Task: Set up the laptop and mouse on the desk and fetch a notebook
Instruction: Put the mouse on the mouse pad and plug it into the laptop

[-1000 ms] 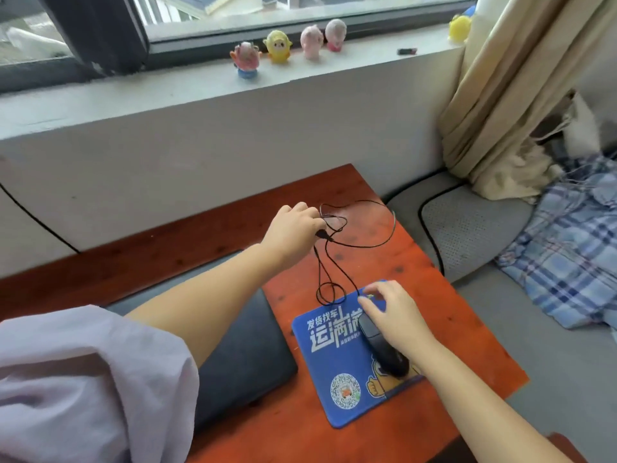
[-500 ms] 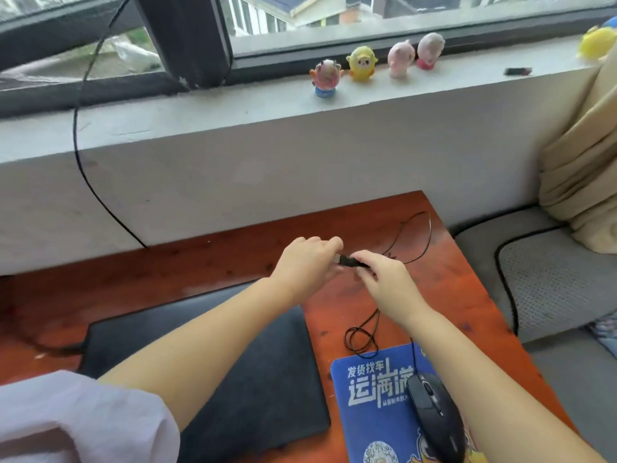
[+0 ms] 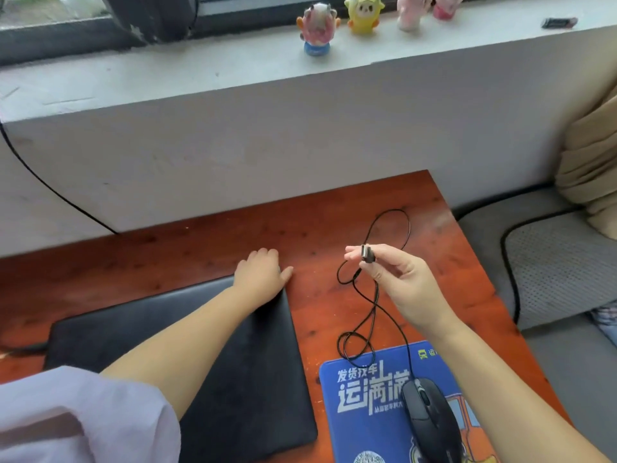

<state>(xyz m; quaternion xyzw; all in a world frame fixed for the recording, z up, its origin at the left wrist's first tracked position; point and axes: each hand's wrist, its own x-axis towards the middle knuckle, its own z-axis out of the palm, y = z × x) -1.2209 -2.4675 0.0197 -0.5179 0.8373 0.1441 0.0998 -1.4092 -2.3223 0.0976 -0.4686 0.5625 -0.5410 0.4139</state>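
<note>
A closed black laptop lies flat on the red-brown wooden desk. My left hand rests on the laptop's far right corner, fingers curled over its edge. My right hand hovers above the desk and pinches the mouse's USB plug between thumb and fingers. The black cable loops down from the plug to the black mouse, which sits on a blue mouse pad at the desk's near right. No notebook is in view.
A white windowsill behind the desk carries several small toy figures. A black cord runs down the wall at left. Grey cushions and a beige curtain lie to the right.
My left hand let go of the plug and dropped onto the laptop's far corner. My right hand left the mouse, took the plug and now holds it alone, farther right.
</note>
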